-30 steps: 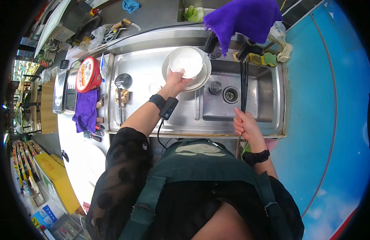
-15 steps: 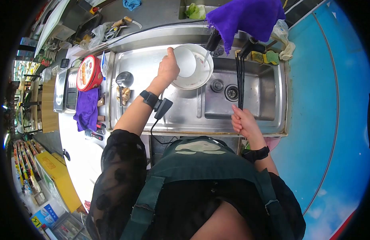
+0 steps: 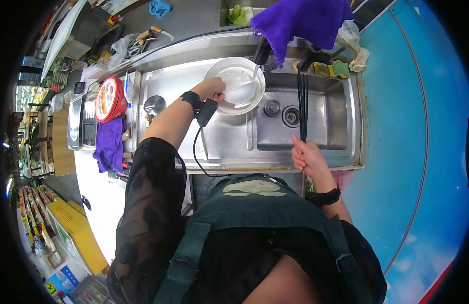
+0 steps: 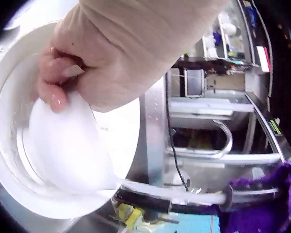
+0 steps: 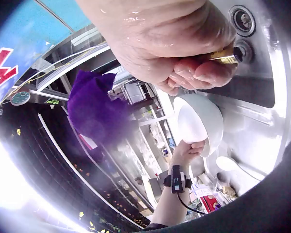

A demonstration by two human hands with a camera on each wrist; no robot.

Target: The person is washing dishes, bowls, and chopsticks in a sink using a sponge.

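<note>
My left hand [image 3: 213, 87] grips a small white bowl [image 3: 240, 95] by its rim. This bowl is tilted within the wider white bowl [image 3: 212, 68] on the steel drainboard. In the left wrist view, a stream of water [image 4: 174, 192] from the faucet meets the side of the small bowl [image 4: 68, 145]. My right hand [image 3: 309, 157] holds a bundle of black chopsticks [image 3: 302, 104] by the near end, pointing away over the sink basin. Gold-coloured ends [image 5: 223, 56] show between the wet fingers in the right wrist view.
Black faucet spouts [image 3: 263, 51] stick out under a purple cloth [image 3: 301, 25] behind the sink [image 3: 323, 101]. Sponges [image 3: 339, 69] lie on the back ledge. A ladle [image 3: 154, 104] rests on the drainboard's left, and a white spoon [image 5: 226, 163] lies beyond the bowls.
The small bowl has been turned in my left hand, first facing up, then tipped sideways, now tilted lower and to the right under the water. My right hand and the chopsticks have barely moved.
</note>
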